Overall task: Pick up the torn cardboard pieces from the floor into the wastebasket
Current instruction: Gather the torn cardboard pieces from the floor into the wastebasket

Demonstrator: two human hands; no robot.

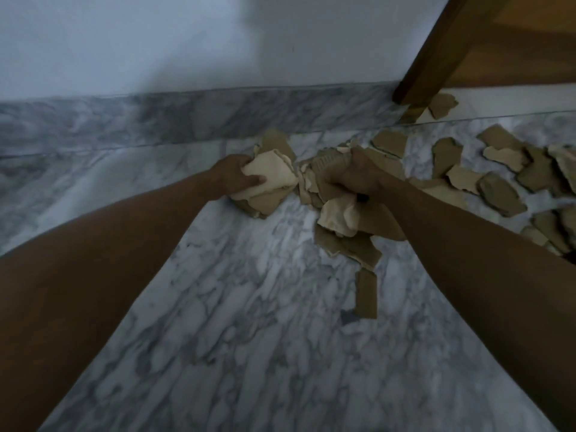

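Observation:
Torn brown cardboard pieces lie scattered on the marble floor point(249, 307), most of them at the right point(498, 191). My left hand point(233, 174) is closed on a stack of pale and brown cardboard pieces point(271, 179) near the skirting. My right hand point(358, 179) grips a bunch of torn pieces point(339, 213), some hanging below the fist. One narrow strip point(366, 294) lies alone nearer to me. No wastebasket is in view.
A marble skirting point(187, 120) runs along the white wall point(187, 42) ahead. A brown wooden door frame point(436, 48) stands at the upper right, with a cardboard piece point(442, 104) at its foot.

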